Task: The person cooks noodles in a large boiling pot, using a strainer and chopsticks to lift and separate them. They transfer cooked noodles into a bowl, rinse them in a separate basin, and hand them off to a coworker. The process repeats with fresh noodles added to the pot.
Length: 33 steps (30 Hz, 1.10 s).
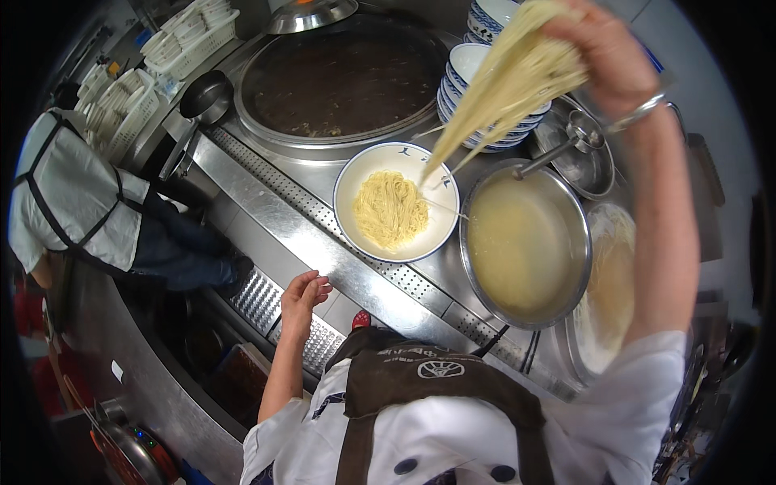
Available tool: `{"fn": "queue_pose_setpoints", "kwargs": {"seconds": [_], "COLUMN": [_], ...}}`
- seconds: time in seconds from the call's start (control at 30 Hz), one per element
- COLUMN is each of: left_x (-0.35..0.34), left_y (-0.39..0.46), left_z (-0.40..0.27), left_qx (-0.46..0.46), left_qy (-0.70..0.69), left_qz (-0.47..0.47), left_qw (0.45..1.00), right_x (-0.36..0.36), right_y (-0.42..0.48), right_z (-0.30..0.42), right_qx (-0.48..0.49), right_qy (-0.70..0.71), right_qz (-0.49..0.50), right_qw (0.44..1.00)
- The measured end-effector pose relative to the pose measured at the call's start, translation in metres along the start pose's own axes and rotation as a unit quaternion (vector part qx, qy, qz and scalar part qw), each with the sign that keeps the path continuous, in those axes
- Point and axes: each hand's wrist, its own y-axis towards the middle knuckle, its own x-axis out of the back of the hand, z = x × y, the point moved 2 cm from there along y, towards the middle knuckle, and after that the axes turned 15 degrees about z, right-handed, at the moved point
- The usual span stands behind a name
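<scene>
My right hand (606, 51) is raised at the upper right, closed on a hanging bunch of pale noodles (506, 79). The noodle ends dangle over the right rim of a white bowl (442, 227), which holds a mound of yellow noodles (391, 209). A thin strand runs from this bowl to the rim of a steel basin (527, 242) of cloudy liquid on its right. My left hand (303, 300), holding nothing, hovers by the counter's front edge with its fingers loosely curled.
Stacked blue-patterned bowls (458, 91) stand behind the white bowl. A wide round cooking vat (345, 79) of dark liquid lies at the back left, beside a black ladle (206, 97). A ladle with a steel handle (548, 157) rests across the basin. A person in an apron (91, 188) stands at the left.
</scene>
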Motion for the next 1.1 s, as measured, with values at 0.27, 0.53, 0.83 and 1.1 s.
{"fn": "queue_pose_setpoints", "kwargs": {"seconds": [0.27,0.53,0.83,1.1], "left_x": [0.001,-0.089,-0.107,-0.104], "left_y": [0.023,0.129,0.151,0.180], "left_z": [-0.018,-0.040,-0.018,-0.004], "left_qx": [-0.012,-0.222,0.009,-0.095], "left_qy": [0.048,0.555,0.808,0.783], "left_qz": [0.003,0.174,0.314,0.231], "left_qw": [0.999,0.782,0.499,0.569], "right_x": [-0.109,-0.142,-0.142,-0.162], "right_y": [-0.055,-0.026,-0.017,0.007], "right_z": [-0.259,-0.328,-0.328,-0.358], "right_qx": [-0.313,-0.184,-0.212,-0.080], "right_qy": [-0.208,-0.420,-0.496,-0.428], "right_qz": [0.172,0.196,0.231,0.157], "right_qw": [0.911,0.867,0.810,0.887]}}
